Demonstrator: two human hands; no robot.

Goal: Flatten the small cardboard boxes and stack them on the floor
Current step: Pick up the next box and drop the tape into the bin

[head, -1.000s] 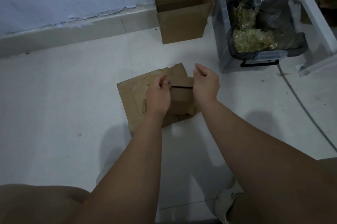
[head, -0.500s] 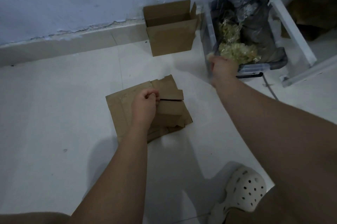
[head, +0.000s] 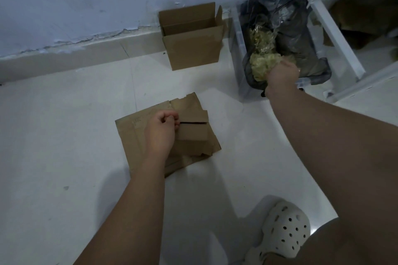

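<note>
Item 1. Stack of flattened cardboard boxes (head: 193, 135): lies flat on the white tiled floor (head: 64, 135), centre of view, several layers with ragged flaps uppermost. Placement judged deliberate: this is the task's pile, kept within arm's reach of the crouched person.

Item 2. Left hand (head: 160, 133): curled into a loose fist, knuckles resting on the upper left part of the stack, fingertips at the edge of a dark slit between two flaps. Probable purpose: weight to keep springy flaps from lifting. Whether it pinches an edge cannot be told.

Item 3. Right hand (head: 282, 72): reached out over the bin, fingers closed, touching or clutching crumpled yellowish tape or packing (head: 261, 68). Likely discarding waste stripped from a box; whether it grips or has let go cannot be told.

Item 4. Clear plastic bin (head: 241, 49) with black liner bag (head: 301, 34): beside the wall, right of the upright box, near enough for disposal without rising.

Item 5. Open cardboard box (head: 193, 49): upright against the skirting, top flaps raised, not yet flattened. Judged next in line; well apart from the stack.

Item 6. White perforated clog (head: 286, 230): lower right, on the person's foot.

Item 7. White frame (head: 336, 34): far right, behind the bin; brown material beneath, unidentifiable.
</note>
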